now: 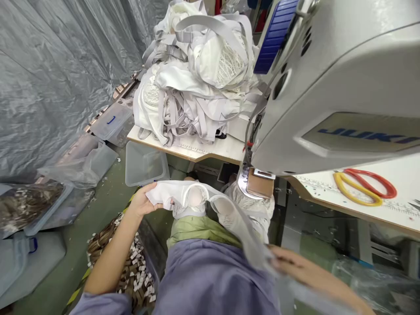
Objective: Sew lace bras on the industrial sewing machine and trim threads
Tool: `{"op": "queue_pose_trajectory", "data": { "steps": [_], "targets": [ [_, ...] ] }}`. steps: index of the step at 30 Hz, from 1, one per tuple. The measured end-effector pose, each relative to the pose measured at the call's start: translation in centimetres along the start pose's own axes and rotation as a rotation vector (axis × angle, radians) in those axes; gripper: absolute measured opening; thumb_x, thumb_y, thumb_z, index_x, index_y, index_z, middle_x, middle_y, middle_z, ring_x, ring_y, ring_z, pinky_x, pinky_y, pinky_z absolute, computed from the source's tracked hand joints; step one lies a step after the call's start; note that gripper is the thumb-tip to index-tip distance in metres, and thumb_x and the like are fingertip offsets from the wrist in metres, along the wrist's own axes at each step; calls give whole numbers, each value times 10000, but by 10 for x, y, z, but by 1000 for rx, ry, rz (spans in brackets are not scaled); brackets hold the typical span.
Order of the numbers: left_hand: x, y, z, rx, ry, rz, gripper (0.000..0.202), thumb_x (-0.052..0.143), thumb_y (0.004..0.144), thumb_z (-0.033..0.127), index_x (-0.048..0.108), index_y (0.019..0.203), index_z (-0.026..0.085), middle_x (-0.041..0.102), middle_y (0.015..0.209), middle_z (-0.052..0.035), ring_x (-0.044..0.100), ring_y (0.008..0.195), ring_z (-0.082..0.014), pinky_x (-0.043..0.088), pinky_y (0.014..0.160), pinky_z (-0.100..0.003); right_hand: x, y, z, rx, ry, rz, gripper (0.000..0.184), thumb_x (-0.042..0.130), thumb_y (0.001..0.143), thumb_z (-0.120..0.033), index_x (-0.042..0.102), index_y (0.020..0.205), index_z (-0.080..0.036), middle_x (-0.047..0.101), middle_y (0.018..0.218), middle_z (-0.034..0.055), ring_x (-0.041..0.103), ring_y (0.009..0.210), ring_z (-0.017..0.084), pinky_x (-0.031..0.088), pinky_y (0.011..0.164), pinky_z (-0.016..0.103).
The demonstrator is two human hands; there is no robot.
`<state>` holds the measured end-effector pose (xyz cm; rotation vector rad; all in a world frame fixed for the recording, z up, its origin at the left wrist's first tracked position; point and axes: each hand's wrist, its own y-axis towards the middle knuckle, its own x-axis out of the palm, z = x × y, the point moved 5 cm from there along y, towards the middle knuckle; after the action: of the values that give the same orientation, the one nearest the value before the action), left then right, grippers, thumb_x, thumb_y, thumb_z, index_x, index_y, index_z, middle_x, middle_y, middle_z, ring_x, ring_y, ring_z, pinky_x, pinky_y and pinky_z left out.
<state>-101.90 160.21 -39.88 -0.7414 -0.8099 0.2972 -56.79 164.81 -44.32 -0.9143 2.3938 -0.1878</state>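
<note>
I hold a white lace garment stretched over my lap, just below the sewing machine's presser foot. My left hand grips the garment's left end, fingers closed round the fabric. My right hand is blurred at the lower right and closes on the garment's other end, which trails down as a sheer strip. The grey sewing machine fills the upper right of the view.
A heap of white garments and grey straps lies on the table behind. Yellow and red rubber bands rest on the table at right. Clear plastic bins and a bin of small tags stand on the floor at left.
</note>
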Motion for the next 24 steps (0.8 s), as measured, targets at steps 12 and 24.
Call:
{"op": "queue_pose_trajectory", "data": {
  "steps": [12,24],
  "targets": [
    [111,20,-69,-272,106,-300,448,563,948,446,701,1098,47,774,833,-141,730,661,-239,561,522,-285,42,69,-154,-514,251,56,572,684,923,-330,444,1442,-321,452,1476,105,622,1049,195,556,903,360],
    [127,17,-124,279,278,4,592,900,672,235,599,1179,189,736,960,-28,693,747,-128,569,688,-234,23,80,-133,-288,345,385,225,593,968,-332,625,781,-211,619,752,19,554,733,178,431,669,298]
  ]
}}
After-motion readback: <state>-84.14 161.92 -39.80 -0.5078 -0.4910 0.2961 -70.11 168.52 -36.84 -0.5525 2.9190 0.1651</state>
